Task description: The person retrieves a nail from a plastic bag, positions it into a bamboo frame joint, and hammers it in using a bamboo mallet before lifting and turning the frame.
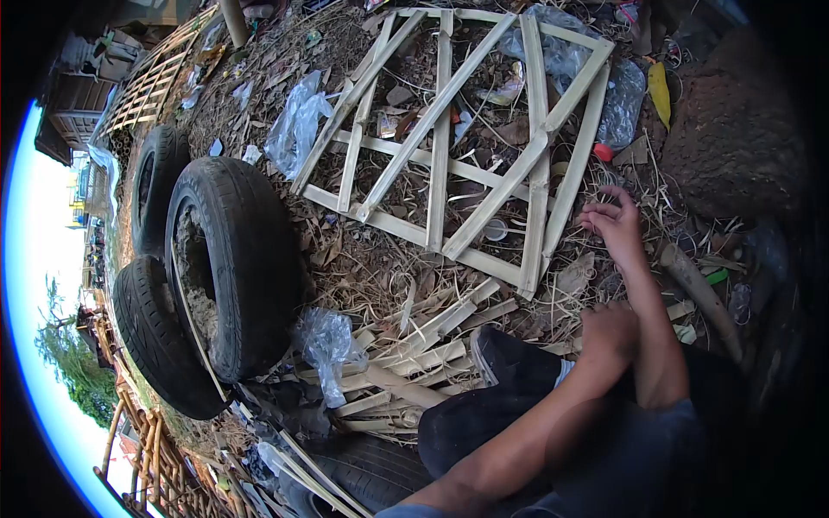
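My left hand is closed, its knuckles up, and lies against my right forearm. Whatever its fingers may hold is hidden. Beyond it my right hand is raised with loosely bent fingers apart and nothing visible in them. Close to the right hand lies a lattice frame of split bamboo strips, several slats crossing on the littered ground. Short split bamboo pieces are piled beside my bent leg and shoe, nearer the left arm.
Worn tyres stand beyond the bamboo pile, one packed with soil. Clear plastic bags and a bottle with a red cap lie around the frame. A brown mound rises by the right hand. Another bamboo lattice stands farther off.
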### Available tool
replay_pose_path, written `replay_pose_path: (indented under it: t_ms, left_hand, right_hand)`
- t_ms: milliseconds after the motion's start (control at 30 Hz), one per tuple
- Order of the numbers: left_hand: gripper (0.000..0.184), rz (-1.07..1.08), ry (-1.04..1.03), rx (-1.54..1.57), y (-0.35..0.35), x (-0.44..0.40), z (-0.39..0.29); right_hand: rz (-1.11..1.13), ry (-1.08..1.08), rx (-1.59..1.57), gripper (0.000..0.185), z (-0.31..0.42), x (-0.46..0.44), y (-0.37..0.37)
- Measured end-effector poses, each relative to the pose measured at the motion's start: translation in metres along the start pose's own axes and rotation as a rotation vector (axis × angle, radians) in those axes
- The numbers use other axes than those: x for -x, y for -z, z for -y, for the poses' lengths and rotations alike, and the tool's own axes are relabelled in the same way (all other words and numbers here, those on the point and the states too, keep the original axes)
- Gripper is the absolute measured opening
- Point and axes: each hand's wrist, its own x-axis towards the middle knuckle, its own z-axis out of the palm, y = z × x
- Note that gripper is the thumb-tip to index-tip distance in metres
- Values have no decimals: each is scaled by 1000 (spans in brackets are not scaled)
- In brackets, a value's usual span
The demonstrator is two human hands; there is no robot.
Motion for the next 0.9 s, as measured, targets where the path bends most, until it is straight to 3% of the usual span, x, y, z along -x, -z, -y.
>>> replay_pose_path:
  t_ms: [167,367,633,667,833,900]
  left_hand:
    - [34,10,-30,18,-3,-4,3]
    - [34,56,-26,-13,3,-4,4]
    - [40,170,-6,-10,9,-6,5]
    - [41,196,6,-5,12,-6,5]
    - [40,157,16,30,12,-5,4]
    - [40,176,25,54,13,-4,3]
  right_hand:
    - [-58,74,-28,53,3,-4,1]
    - [23,16,-1,30,0,-4,2]
    - [94,-35,85,20,-4,-4,-1]
    - [94,34,220,20,-3,-2,-1]
    - [112,117,236,21,-7,-2,0]
    - [114,-8,155,20,2,-3,0]
